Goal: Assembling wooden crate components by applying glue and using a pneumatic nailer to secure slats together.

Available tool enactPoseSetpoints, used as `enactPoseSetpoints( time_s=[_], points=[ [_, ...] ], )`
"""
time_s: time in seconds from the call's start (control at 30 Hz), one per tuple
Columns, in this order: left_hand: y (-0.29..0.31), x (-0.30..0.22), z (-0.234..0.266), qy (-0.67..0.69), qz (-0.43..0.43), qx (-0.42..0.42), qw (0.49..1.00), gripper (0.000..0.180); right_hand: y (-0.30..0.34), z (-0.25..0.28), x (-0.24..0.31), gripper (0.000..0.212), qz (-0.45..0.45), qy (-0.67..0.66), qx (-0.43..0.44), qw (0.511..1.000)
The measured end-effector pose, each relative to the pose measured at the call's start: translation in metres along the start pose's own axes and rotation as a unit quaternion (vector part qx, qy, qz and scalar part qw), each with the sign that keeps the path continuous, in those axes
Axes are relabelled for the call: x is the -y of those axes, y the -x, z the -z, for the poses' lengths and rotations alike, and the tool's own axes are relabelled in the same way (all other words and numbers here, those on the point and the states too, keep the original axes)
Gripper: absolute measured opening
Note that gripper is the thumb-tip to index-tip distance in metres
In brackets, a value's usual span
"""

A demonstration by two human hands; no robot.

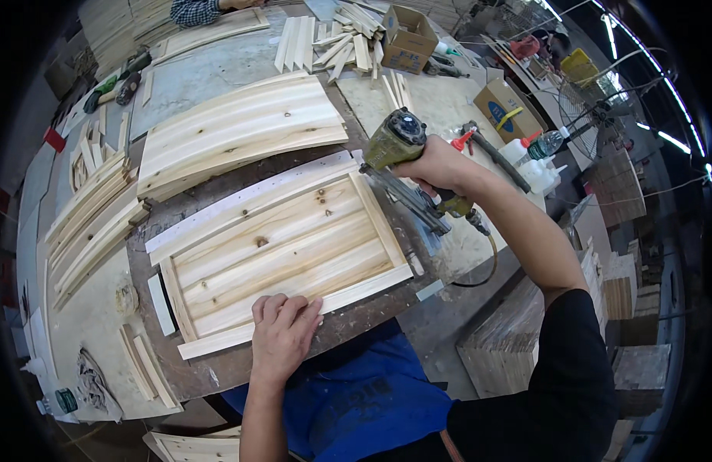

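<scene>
In front of me a framed wooden panel [283, 250] of pale knotty boards lies flat on the worktable. My left hand [283, 333] grips its near edge strip [356, 291], fingers bent over the wood; the thumb is hidden. At the panel's far right corner, my right hand [437, 165] is wrapped around the handle of an olive-green pneumatic nail gun [396, 140]. The gun's nose is over or near that corner; whether it touches the wood I cannot tell. A hose [490, 258] runs from the handle's lower end.
Stacked boards [240, 127] lie beyond the panel. Wooden strips [94, 231] are piled at the left. Glue bottles [517, 148], a hammer [494, 158] and a cardboard box [510, 108] stand or lie at right. Across the table shows another person's checked sleeve [194, 11].
</scene>
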State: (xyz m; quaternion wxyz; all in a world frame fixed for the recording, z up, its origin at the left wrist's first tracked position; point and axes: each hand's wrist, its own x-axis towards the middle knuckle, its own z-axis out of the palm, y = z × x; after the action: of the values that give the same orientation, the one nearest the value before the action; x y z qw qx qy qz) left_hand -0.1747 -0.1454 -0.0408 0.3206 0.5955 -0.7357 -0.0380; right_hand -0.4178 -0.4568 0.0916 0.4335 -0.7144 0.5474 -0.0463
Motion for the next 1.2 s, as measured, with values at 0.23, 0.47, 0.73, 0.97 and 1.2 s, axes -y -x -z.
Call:
enactPoseSetpoints(
  time_s=[0.23,0.47,0.73,0.97,1.2],
  points=[
    [0.001,0.003,0.001,0.011,-0.003,0.002,1.0,0.037,-0.026,-0.008,0.005,0.017,-0.002,0.014,-0.001,1.0],
    [0.0,0.003,0.002,-0.004,-0.003,0.011,1.0,0.033,-0.023,-0.005,0.013,0.02,-0.006,0.058,0.007,0.998],
    [0.0,0.001,0.001,0.015,-0.008,0.008,1.0,0.036,-0.021,-0.005,0.009,0.018,0.009,0.052,0.005,0.999],
    [0.003,0.001,0.0,0.009,-0.011,0.004,1.0,0.036,-0.007,-0.006,0.013,0.019,-0.001,0.043,0.019,0.999],
    [0.003,0.002,0.0,0.005,-0.007,-0.001,1.0,0.035,0.007,-0.013,0.016,0.021,0.006,0.061,0.012,0.998]
  ],
)
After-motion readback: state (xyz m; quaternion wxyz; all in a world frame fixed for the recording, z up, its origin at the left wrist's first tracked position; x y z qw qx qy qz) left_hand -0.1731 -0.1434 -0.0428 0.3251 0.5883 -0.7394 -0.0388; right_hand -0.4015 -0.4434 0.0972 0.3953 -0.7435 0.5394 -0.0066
